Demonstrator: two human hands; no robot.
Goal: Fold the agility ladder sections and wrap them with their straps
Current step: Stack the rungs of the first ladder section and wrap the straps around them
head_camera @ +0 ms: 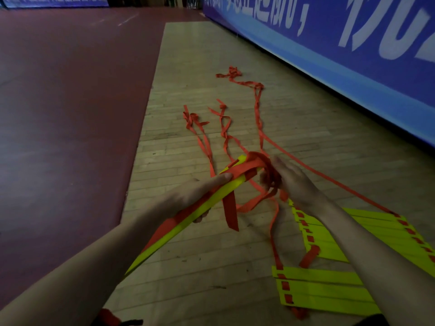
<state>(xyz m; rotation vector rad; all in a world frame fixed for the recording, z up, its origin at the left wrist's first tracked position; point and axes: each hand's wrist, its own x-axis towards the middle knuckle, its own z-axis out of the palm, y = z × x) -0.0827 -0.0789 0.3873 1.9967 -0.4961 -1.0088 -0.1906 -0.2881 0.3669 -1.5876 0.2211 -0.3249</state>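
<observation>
Head view: left hand (195, 191) grips rung bundle (179, 228); right hand (296, 182) clutches strap coil (256, 161); banner (329, 55) bounds right, floor (70, 102) open left.

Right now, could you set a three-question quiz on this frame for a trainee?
1. True or false: the left hand grips the yellow bundle.
2. Where is the right hand? A: on the blue banner. B: at the strap coil on the bundle's far end. C: flat on the floor.
3. Fill in: the loose straps trail away over the ___ floor.
Key: 1 true; 2 B; 3 wooden.
</observation>
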